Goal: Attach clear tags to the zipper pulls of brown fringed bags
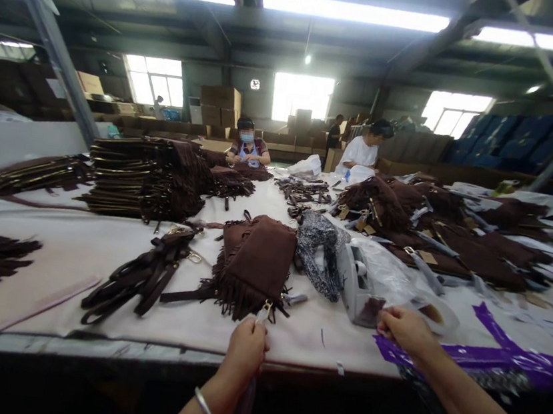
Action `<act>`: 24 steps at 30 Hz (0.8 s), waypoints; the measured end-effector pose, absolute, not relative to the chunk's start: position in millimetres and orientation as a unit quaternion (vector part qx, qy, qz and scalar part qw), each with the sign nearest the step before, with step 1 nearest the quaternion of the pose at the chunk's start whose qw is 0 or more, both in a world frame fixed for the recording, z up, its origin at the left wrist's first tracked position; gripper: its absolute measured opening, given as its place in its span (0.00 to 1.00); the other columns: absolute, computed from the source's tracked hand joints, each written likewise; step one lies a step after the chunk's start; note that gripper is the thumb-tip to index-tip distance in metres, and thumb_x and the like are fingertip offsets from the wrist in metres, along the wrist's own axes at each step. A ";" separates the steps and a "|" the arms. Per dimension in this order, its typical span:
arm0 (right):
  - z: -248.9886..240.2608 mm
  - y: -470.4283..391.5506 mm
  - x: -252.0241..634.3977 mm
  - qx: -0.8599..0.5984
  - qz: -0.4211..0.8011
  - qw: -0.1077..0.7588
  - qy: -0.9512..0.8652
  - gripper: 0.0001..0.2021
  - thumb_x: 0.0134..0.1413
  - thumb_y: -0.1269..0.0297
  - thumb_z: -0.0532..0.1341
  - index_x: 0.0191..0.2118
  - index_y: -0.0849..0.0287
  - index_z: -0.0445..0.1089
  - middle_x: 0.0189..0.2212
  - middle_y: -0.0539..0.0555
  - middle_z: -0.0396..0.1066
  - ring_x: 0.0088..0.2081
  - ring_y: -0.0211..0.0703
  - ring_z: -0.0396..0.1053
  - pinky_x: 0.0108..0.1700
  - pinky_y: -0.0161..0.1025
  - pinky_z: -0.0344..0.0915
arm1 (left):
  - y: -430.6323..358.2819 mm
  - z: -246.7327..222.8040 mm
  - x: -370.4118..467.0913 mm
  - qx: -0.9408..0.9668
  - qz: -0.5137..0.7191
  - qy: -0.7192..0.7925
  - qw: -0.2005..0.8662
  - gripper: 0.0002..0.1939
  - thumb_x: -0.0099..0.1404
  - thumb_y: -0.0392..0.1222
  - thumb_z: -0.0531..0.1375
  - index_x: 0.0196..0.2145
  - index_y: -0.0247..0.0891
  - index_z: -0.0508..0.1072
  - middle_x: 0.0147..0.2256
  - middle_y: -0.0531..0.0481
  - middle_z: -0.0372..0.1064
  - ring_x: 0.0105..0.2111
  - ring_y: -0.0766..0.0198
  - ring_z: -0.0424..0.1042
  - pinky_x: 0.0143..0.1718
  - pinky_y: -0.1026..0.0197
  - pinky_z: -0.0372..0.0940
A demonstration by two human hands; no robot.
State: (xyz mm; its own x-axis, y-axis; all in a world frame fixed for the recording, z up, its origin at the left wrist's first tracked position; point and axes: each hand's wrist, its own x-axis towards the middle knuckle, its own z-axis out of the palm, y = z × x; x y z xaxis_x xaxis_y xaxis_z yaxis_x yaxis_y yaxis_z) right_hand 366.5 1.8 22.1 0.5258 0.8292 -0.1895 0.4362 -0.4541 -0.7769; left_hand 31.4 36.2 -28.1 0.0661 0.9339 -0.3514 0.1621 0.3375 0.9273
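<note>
A brown fringed bag (259, 258) lies on the white-covered table (306, 331) in front of me. My left hand (246, 346) is closed at the bag's near edge, pinching the wrapped end of a strap by its gold clasp (265, 310). To the right, my right hand (405, 330) is closed beside the grey tape dispenser (354, 287), near its front end; what its fingers hold is too small to make out. Dark brown straps (147, 272) with gold hooks lie left of the bag. Behind the dispenser and bag sits a speckled grey cloth (322, 249).
A tall stack of brown bags (124, 175) stands at the back left, and more bags (473, 248) lie at the right. Purple tape (504, 359) crosses the right front edge. Two people (249, 146) work across the table; another stands farther back.
</note>
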 end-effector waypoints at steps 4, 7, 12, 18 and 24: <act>24.4 10.8 378.1 -0.821 0.239 0.267 -0.445 0.13 0.46 0.67 0.59 0.14 0.58 0.67 0.12 0.53 0.67 0.16 0.39 0.61 0.22 0.38 0.53 | 35.6 -30.0 29.1 0.502 0.337 0.595 0.530 0.18 0.66 0.56 0.50 0.29 0.39 0.64 0.19 0.55 0.64 0.14 0.69 0.57 0.16 0.65 0.52; 17.4 4.5 377.2 -0.829 0.195 0.209 -0.480 0.14 0.43 0.69 0.61 0.11 0.58 0.66 0.11 0.54 0.65 0.16 0.40 0.60 0.23 0.39 0.51 | 35.1 -26.3 23.7 0.561 0.332 0.594 0.472 0.19 0.67 0.54 0.50 0.27 0.39 0.66 0.20 0.51 0.66 0.19 0.66 0.63 0.22 0.63 0.55; 9.9 -13.0 323.8 -0.754 0.350 0.263 -0.489 0.10 0.46 0.58 0.60 0.23 0.59 0.69 0.18 0.52 0.72 0.17 0.37 0.62 0.21 0.35 0.55 | 31.4 -19.8 17.5 0.661 0.315 0.586 0.348 0.16 0.69 0.43 0.48 0.25 0.38 0.67 0.23 0.48 0.68 0.25 0.63 0.66 0.28 0.61 0.54; 32.8 -1.4 215.8 -0.603 0.508 0.301 -0.536 0.15 0.48 0.51 0.61 0.26 0.60 0.67 0.19 0.49 0.71 0.17 0.32 0.60 0.20 0.30 0.52 | 23.0 -17.4 20.6 0.705 0.302 0.589 0.254 0.15 0.70 0.40 0.48 0.29 0.37 0.69 0.28 0.46 0.70 0.28 0.62 0.66 0.30 0.59 0.51; 37.7 29.4 158.7 -0.578 0.526 0.300 -0.547 0.12 0.47 0.59 0.63 0.21 0.60 0.66 0.14 0.47 0.68 0.15 0.30 0.57 0.18 0.29 0.52 | 18.6 -16.7 18.3 0.709 0.281 0.597 0.251 0.14 0.70 0.40 0.47 0.31 0.37 0.70 0.28 0.46 0.70 0.28 0.62 0.67 0.29 0.58 0.49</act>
State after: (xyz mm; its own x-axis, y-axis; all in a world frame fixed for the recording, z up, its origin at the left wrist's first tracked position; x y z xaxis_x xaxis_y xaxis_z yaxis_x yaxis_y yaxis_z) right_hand 158.7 29.4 37.7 -0.1522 0.9482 -0.2788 0.3166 -0.2205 -0.9226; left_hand 18.3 18.6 -16.7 0.1302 0.9867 0.0978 0.7048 -0.1615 0.6908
